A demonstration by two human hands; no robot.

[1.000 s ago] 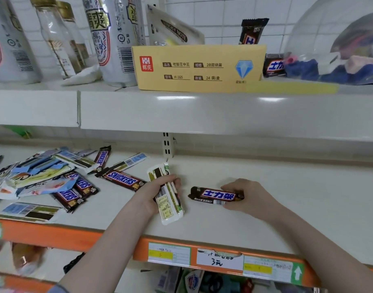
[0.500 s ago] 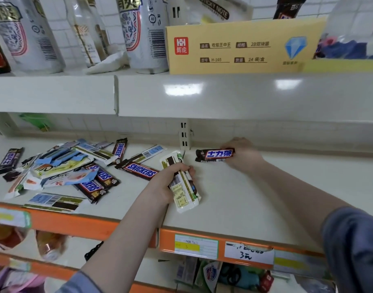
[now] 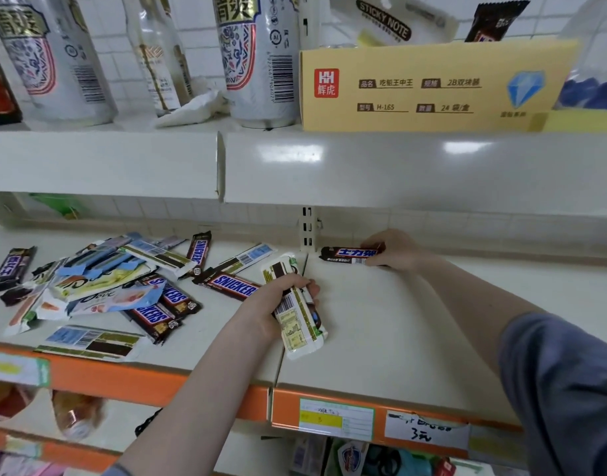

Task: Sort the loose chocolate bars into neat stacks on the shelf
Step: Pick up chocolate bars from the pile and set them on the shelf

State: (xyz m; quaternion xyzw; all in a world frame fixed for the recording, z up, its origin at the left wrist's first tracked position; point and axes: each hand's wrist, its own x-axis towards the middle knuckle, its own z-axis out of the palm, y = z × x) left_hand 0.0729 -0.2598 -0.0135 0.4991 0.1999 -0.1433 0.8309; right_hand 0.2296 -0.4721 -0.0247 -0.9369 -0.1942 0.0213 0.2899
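shelf (image 3: 381,324) half sorted: our right hand (image 3: 394,250) grips a brown bar (image 3: 350,255) at the back; left hand (image 3: 278,304) holds a white bar (image 3: 295,324). next: set it down square.

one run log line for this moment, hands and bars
left hand: grips white-wrapped bars | right hand: holds brown bar at shelf back | loose pile: unsorted at left

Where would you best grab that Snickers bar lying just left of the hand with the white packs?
Pinch the Snickers bar across its narrow width near the middle, coming from above. It lies flat with its label up and its top face clear.
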